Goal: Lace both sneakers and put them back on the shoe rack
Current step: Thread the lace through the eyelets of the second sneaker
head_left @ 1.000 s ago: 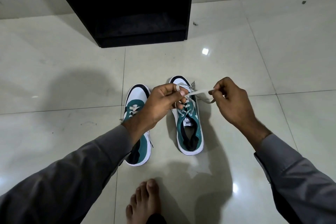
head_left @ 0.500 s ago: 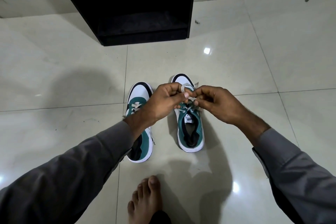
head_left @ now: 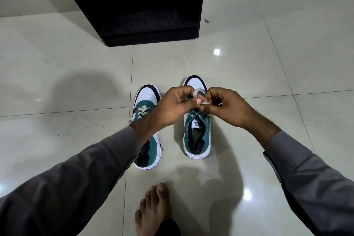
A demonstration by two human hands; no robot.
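Two white and teal sneakers stand side by side on the tiled floor, toes pointing away from me. The left sneaker (head_left: 147, 101) shows a white lace crossed over its tongue; my left forearm covers its middle. Above the right sneaker (head_left: 197, 136) my left hand (head_left: 172, 107) pinches a loop of the white lace (head_left: 197, 93). My right hand (head_left: 226, 107) meets it and pinches the lace end between thumb and fingers. The black shoe rack (head_left: 141, 5) stands beyond the shoes with dark open shelves.
My bare foot (head_left: 153, 209) rests on the floor just behind the sneakers. Pale glossy tiles (head_left: 268, 63) spread on all sides of the shoes. A wall skirting runs along the back behind the rack.
My right hand, which held the lace stretched out to the right, has come in to meet my left hand over the right sneaker. The sneakers have stayed in place.
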